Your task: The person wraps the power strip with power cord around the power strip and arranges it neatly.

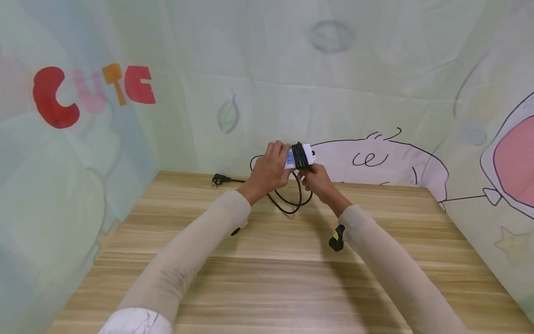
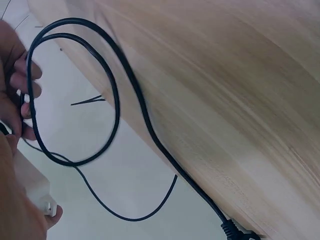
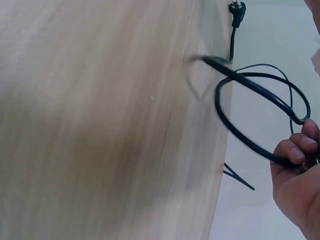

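Note:
My left hand (image 1: 270,169) grips a white power strip (image 1: 308,153) with blue socket faces, held above the far part of the table. Several turns of black cord (image 1: 299,156) are wound round the strip's right part. Below that winding, my right hand (image 1: 317,181) pinches the cord with curled fingers, which the right wrist view also shows (image 3: 300,150). A loose loop of cord (image 2: 116,95) hangs beneath both hands. The cord runs on to a black plug (image 1: 219,179) lying on the table at the back left.
The wooden table (image 1: 258,287) meets a printed cloth backdrop (image 1: 267,83) at the back and both sides. A black wrist-camera piece (image 1: 337,237) shows beside the right sleeve (image 1: 384,250).

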A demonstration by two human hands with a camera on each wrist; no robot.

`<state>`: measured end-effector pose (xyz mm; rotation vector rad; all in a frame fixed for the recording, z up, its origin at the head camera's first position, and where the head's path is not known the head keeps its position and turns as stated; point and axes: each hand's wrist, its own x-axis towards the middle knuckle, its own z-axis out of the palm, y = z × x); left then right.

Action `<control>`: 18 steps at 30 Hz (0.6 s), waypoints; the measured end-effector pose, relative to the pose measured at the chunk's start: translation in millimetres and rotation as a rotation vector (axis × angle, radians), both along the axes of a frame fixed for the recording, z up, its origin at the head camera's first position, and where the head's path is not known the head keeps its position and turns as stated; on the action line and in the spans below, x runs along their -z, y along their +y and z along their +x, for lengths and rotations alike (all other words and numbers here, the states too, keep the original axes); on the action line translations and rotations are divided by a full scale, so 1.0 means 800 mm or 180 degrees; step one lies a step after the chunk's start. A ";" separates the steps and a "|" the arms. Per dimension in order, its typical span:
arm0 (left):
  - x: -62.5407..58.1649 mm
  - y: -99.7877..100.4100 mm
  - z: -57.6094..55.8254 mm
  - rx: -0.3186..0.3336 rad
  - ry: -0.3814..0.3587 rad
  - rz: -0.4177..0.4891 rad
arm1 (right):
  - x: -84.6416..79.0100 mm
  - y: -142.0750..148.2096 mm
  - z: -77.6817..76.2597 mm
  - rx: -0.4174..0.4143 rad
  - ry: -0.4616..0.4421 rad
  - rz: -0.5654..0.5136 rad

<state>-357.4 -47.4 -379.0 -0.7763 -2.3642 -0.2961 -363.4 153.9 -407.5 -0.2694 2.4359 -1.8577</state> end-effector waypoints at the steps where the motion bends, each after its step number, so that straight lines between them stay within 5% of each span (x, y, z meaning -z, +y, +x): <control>1: -0.001 0.000 -0.001 -0.0011 -0.0003 0.0011 | 0.000 -0.001 0.000 -0.0011 -0.0025 -0.0021; 18: -0.006 0.006 -0.008 -0.0018 -0.0215 0.0164 | 0.001 -0.004 0.003 -0.0048 0.0126 0.0017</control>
